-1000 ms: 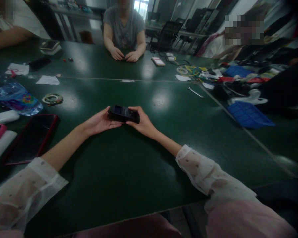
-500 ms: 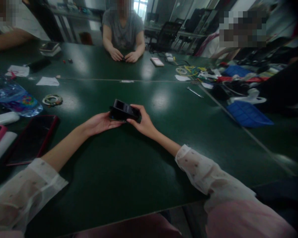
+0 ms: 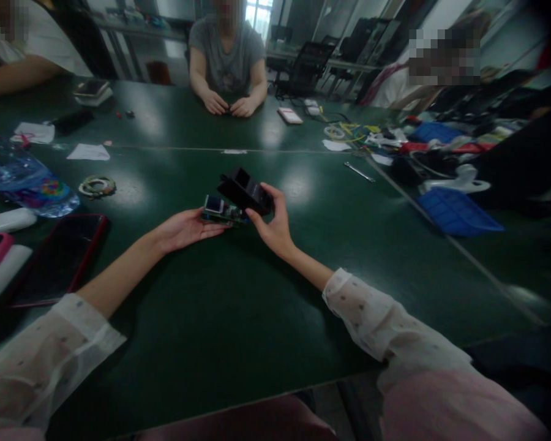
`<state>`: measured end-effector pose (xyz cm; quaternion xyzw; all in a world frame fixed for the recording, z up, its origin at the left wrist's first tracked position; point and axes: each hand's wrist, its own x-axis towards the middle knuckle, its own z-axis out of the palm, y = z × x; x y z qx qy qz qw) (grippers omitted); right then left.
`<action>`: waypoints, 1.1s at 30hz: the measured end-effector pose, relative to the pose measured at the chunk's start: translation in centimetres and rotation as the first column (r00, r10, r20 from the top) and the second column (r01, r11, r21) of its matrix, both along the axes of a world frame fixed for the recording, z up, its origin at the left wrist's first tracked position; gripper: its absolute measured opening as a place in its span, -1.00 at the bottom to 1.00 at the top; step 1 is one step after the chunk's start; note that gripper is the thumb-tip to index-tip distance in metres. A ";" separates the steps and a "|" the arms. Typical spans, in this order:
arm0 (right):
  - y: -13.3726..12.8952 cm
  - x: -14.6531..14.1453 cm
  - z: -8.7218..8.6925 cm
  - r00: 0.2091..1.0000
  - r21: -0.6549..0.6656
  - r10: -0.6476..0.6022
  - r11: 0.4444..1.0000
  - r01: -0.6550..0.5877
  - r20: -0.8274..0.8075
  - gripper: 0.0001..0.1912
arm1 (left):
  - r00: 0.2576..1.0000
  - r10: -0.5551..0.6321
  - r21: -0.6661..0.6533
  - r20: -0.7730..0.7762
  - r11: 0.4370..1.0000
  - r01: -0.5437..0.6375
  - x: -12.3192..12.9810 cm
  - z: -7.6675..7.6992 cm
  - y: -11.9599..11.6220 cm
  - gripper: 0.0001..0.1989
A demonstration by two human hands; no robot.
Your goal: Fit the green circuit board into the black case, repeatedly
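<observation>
My left hand (image 3: pixel 187 229) holds a green circuit board (image 3: pixel 220 215) by its left end, with the fingers under it. A small screen (image 3: pixel 214 204) sits on top of that board. Above and to the right, my right hand (image 3: pixel 275 225) grips a black plastic cover (image 3: pixel 247 191) between thumb and fingers. The cover is tilted, and a square opening shows near its far left end. It is lifted off the board, overlapping the board's right part in view. Both hands are over the green table (image 3: pixel 220 318).
On the left are a water bottle (image 3: pixel 27 177), a bracelet (image 3: pixel 97 186) and a dark phone with a red edge (image 3: pixel 59 260). A wrench (image 3: pixel 359 172), a blue tray (image 3: pixel 457 211) and tangled cables (image 3: pixel 349 130) lie to the right. A person (image 3: pixel 228 67) sits opposite.
My right hand has lifted the black cover up and to the right, off the circuit board. The board and its screen now show in my left hand, which has stayed in place.
</observation>
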<state>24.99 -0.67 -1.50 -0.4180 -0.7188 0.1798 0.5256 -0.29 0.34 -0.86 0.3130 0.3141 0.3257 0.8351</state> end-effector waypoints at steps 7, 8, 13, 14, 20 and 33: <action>0.5 0.5 0.1 0.992 -0.013 -0.125 0.992 0.125 0.013 -0.38 | 0.999 -0.014 0.004 0.030 1.000 0.014 -0.4 -0.4 0.2 -0.43; 0.6 0.6 0.1 0.991 -0.009 -0.133 0.991 0.133 0.024 -0.40 | 1.000 -0.010 -0.002 0.030 1.000 0.010 -0.3 -0.4 0.2 -0.43; 1.8 0.9 -1.0 0.985 -0.041 -0.142 0.988 0.147 0.096 -0.43 | 1.000 -0.004 -0.033 0.030 0.999 0.005 -0.2 -0.4 0.3 -0.43; 2.1 1.0 -1.4 0.986 -0.058 -0.131 0.989 0.137 0.103 -0.42 | 0.999 -0.008 -0.034 0.031 0.999 0.009 -0.2 -0.4 0.3 -0.42; 3.2 1.1 -2.7 0.985 -0.177 -0.080 0.978 0.108 0.154 -0.44 | 0.999 -0.013 -0.024 0.040 1.000 0.014 -0.4 -0.4 0.2 -0.43; 2.9 1.1 -2.5 0.981 -0.166 -0.081 0.980 0.111 0.174 -0.43 | 0.997 -0.053 0.011 0.050 0.999 0.053 -0.7 -0.8 0.4 -0.38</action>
